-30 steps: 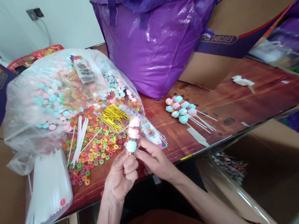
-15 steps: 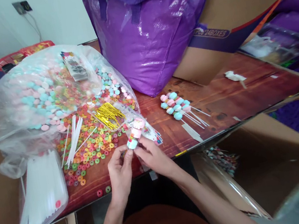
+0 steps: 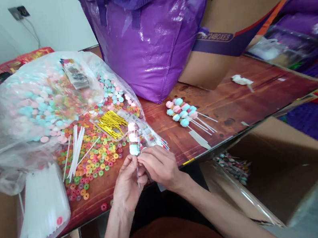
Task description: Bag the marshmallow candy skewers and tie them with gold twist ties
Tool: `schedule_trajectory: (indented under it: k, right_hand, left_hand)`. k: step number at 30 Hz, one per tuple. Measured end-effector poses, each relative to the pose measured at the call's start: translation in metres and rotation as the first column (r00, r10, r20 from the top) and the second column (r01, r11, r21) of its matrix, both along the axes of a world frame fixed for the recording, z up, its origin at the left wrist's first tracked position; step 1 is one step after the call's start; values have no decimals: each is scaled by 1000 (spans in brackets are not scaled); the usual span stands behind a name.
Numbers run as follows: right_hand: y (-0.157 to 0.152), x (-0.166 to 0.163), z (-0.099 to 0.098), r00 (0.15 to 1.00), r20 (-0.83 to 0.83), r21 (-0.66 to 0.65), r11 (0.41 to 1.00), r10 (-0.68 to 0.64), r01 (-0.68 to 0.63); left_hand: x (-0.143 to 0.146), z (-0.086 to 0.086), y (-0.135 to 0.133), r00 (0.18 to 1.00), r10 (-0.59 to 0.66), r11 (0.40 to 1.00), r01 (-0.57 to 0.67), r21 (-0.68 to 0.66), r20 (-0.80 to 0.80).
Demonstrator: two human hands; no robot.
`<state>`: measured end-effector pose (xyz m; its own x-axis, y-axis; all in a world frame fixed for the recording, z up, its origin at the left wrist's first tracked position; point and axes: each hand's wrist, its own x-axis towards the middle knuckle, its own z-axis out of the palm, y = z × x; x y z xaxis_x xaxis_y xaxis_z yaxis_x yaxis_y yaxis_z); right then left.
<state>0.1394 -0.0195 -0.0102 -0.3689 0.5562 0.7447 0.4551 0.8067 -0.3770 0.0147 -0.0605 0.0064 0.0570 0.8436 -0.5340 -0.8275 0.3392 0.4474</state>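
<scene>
A candy skewer [image 3: 133,138] with pink and blue pieces stands upright in front of me, apparently inside a clear wrapper. My left hand [image 3: 127,184] is closed round its white stick, just below the blue candy. The fingers of my right hand [image 3: 161,168] are pinched together at the same spot, at the neck of the wrapper; whether they also hold a tie is too small to tell. Just behind the skewer lie gold twist ties [image 3: 112,124] in an open plastic pouch. Printed clear wrappers [image 3: 149,133] fan out beside my right hand.
Finished candy skewers [image 3: 182,111] lie together on the wooden-patterned table [image 3: 223,104]. Ring candies [image 3: 104,154], loose white sticks [image 3: 77,153] and a large clear candy bag [image 3: 9,115] cover the left side. A purple bag [image 3: 149,43] stands behind; an open carton [image 3: 277,172] sits below right.
The skewer has come from a tilt to upright, and its stick now shows below my fingers. My right hand has curled in tighter at the candy's base. The whole view has shifted slightly.
</scene>
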Motion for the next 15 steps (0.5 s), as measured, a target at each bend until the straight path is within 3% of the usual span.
schedule_trajectory:
  k: [4, 7, 9, 12, 15]
  right_hand:
    - [-8, -6, 2, 991, -83, -144, 986, -102, 90]
    - [-15, -1, 11, 977, -193, -313, 949, -86, 21]
    - [-17, 6, 22, 961, -263, -393, 919, -85, -26]
    - [-19, 15, 37, 947, -304, -388, 921, -100, -27]
    - [-22, 17, 41, 937, -332, -360, 933, -106, -22]
  left_hand:
    - [9, -3, 3, 997, -46, 998, 48, 46, -55]
    - [10, 4, 5, 978, -87, 980, 119, 162, -191]
    - [9, 11, 3, 943, -31, 956, 125, 266, -332]
    - [9, 18, -5, 884, 3, 937, 161, 310, -467]
    - [14, 13, -11, 823, -18, 961, 170, 217, -567]
